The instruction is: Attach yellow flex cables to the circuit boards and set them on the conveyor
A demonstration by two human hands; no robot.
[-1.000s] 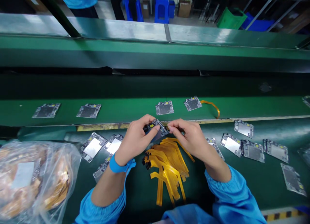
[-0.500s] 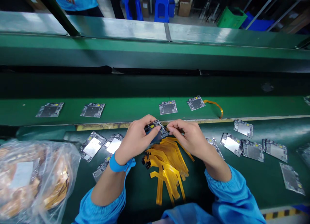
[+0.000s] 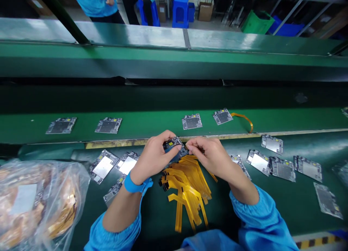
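Note:
My left hand, with a blue band at the wrist, is closed on a circuit board between thumb and fingers. Close by its right edge, my right hand pinches an orange flat flex cable, whose tail slants out below the palm. The pinched end is hidden by the fingertips, so I cannot tell whether it touches the board. Beneath both hands lies a fanned pile of orange flex cables with dark connector ends at its left.
Boards lie left and right on the green bench. A clear bag of orange parts sits at left. Beyond, a green belt carries several boards, one board with a cable. A person in blue stands behind.
The boards on the belt have shifted slightly right. My hands keep nearly the same hold, with the right fingertips a little lower on the board's edge. The person behind has moved right.

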